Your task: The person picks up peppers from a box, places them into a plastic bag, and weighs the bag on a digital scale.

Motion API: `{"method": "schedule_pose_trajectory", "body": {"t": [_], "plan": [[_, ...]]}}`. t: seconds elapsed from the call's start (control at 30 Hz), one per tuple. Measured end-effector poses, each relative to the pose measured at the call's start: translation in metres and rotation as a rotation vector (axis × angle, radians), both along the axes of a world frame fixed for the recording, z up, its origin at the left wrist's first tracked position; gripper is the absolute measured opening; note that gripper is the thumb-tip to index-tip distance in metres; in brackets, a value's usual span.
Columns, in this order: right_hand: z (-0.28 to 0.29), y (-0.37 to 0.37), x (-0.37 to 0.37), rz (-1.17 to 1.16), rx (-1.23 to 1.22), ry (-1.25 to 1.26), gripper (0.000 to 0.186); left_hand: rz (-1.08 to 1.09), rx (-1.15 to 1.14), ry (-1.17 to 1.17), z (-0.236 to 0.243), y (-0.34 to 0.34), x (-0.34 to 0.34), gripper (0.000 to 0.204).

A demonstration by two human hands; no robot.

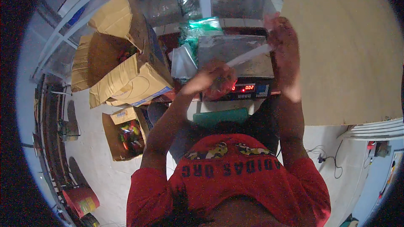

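Over the front left corner of the digital scale (256, 65), my left hand (213, 75) is closed around the gathered top of a small clear plastic bag (216, 90) with something red inside. A whitish strip (250, 56), perhaps tape or twisted plastic, stretches taut from there up to my right hand (286, 38). That hand is raised above the scale's right side, slightly blurred, its fingers closed on the strip's far end. Red digits glow on the scale's front panel. What exactly the bag holds is too dim to tell.
Left of the scale lie clear plastic bags (184, 62) and green plastic packaging (204, 27). A large open carton (143, 84) stands beside them. On the floor, a smaller box (112, 141) holds red and green peppers (131, 132). A tan board (345, 50) blocks the right side.
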State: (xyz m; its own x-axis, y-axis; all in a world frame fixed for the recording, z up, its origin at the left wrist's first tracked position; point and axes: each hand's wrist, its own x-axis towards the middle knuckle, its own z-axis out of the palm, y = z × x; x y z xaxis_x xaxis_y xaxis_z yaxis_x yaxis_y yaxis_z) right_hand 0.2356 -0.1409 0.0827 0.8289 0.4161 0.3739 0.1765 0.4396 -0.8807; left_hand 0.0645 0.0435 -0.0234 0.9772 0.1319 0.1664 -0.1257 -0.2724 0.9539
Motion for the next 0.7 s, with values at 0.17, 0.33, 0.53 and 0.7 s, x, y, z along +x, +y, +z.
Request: {"method": "schedule_pose_trajectory", "body": {"t": [0.17, 0.33, 0.53, 0.7], "plan": [[0.051, -0.018, -0.041, -0.396, -0.407, -0.489, 0.029, 0.070, 0.544, -0.218, -0.001, 0.008, 0.005, 0.022], [-0.037, 0.016, -0.056, -0.308, -0.667, -1.452, 0.044, 0.108, 0.664, -0.125, -0.008, 0.005, 0.009, 0.018], [-0.058, 0.017, -0.055, 0.266, -1.129, -0.906, 0.037, 0.101, 0.717, -0.381, 0.003, 0.018, -0.007, 0.020], [-0.073, -0.001, -0.055, 0.262, -0.911, -0.915, 0.019, 0.053, 0.837, -0.368, 0.037, 0.022, -0.019, 0.019]]}}
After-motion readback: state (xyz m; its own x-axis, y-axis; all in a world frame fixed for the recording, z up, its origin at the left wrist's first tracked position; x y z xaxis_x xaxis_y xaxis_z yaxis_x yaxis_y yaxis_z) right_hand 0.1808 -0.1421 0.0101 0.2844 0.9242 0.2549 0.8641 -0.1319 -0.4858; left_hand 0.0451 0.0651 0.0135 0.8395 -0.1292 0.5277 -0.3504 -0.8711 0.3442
